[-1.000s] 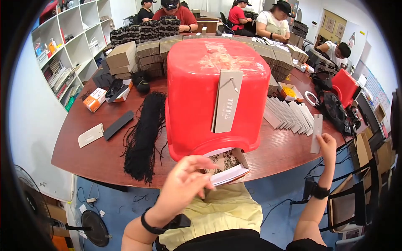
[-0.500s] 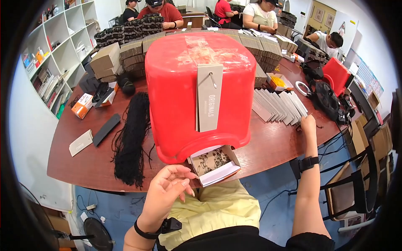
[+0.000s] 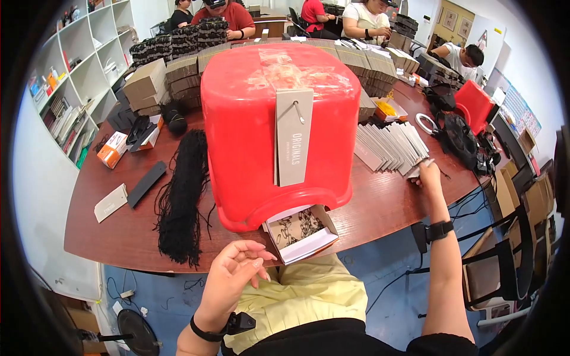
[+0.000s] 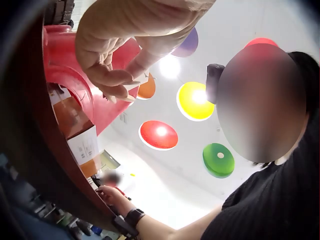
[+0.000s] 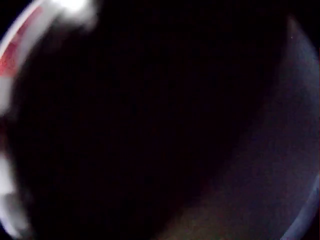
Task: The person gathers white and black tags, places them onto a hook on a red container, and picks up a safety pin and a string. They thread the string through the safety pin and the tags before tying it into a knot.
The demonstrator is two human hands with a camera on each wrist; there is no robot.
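Observation:
My right hand [image 3: 428, 177] is at the near end of a fanned row of grey hang tags [image 3: 389, 148], its fingers pinching a tag [image 3: 417, 169] there. A short dark cord end shows beside that hand. Before the table edge, my left hand [image 3: 233, 270] hovers with loosely bent fingers and holds nothing; the left wrist view shows this hand [image 4: 117, 55] from below. Close to it, a small open box [image 3: 297, 232] with little dark metal pieces juts from under a red plastic stool [image 3: 243, 124]. Grey tags marked ORIGINALS [image 3: 293, 139] hang on the stool's side from a metal pin. The right wrist view is nearly black.
Left of the stool lies a bundle of black cords [image 3: 183, 196], beside a black tag [image 3: 146, 184] and a pale tag [image 3: 111, 203]. Stacked tags [image 3: 181, 74] line the back. A box of yellow pieces [image 3: 389, 110] and a black bag [image 3: 460, 139] stand right.
My right hand has brought the tag it held upright down to the near end of the fanned row. The left hand has drawn back from the small box. The head view has shifted.

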